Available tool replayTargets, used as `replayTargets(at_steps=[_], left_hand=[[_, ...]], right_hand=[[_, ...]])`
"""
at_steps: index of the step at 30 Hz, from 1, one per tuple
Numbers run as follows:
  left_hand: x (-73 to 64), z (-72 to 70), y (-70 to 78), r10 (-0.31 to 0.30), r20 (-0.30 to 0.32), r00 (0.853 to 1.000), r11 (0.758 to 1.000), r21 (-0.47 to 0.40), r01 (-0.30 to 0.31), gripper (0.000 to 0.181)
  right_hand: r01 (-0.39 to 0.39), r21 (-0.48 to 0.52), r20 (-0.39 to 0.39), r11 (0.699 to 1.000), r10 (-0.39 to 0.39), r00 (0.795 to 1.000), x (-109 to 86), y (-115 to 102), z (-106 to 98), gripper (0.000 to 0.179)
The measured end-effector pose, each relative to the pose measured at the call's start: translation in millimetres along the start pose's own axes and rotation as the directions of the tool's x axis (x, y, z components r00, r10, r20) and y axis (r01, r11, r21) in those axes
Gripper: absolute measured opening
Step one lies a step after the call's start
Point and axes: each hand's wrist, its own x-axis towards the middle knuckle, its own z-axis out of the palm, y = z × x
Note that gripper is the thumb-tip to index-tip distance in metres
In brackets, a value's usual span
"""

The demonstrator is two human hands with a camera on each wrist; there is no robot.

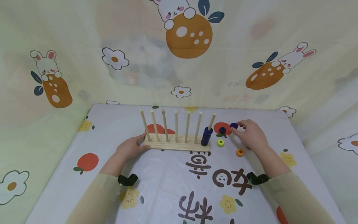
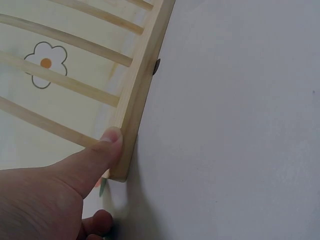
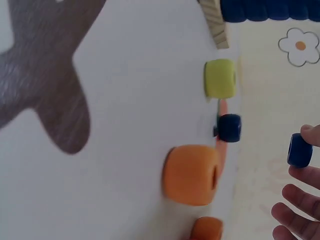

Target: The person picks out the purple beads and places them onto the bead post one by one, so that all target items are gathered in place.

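Note:
A wooden peg stand (image 1: pixel 176 145) with a row of upright pegs lies across the middle of the table. My left hand (image 1: pixel 129 148) holds its left end, the thumb (image 2: pixel 112 137) pressed on the base beside the end peg. Several dark blue beads (image 1: pixel 206 137) are stacked on the rightmost peg; the other pegs are bare. Between thumb and index finger, my right hand (image 1: pixel 253 135) pinches a dark blue bead (image 3: pixel 300 151), to the right of the stand. Another dark blue bead (image 1: pixel 222 130) sits on the table between that hand and the stack.
Right of the stand lie a yellow-green bead (image 1: pixel 220 143) and an orange bead (image 1: pixel 239 152). A second orange bead (image 3: pixel 207 228) shows low in the right wrist view, with a bit of red at the bottom edge. A printed cloth hangs behind the table.

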Motion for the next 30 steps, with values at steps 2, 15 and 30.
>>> replayTargets(at_steps=[2,15,30], left_hand=[[0.1,0.0,0.2,0.001,-0.001,1.0,1.0,0.001,-0.001,0.079],[-1.2,-0.4,1.9,0.002,0.0,1.0,1.0,-0.01,-0.002,0.079],[1.2,0.6,-1.7,0.006,-0.001,1.0,1.0,-0.004,-0.006,0.08]], right_hand=[[0.007,-0.005,-0.012,1.0,-0.007,1.0,-1.8,-3.2,-2.4,0.055],[0.102,-0.008,-0.101,0.995,-0.102,0.99,-17.3,-28.4,-21.9,0.067],[0.161,-0.026,-0.15,0.987,-0.163,0.975,-30.3,-61.4,-44.9,0.064]])
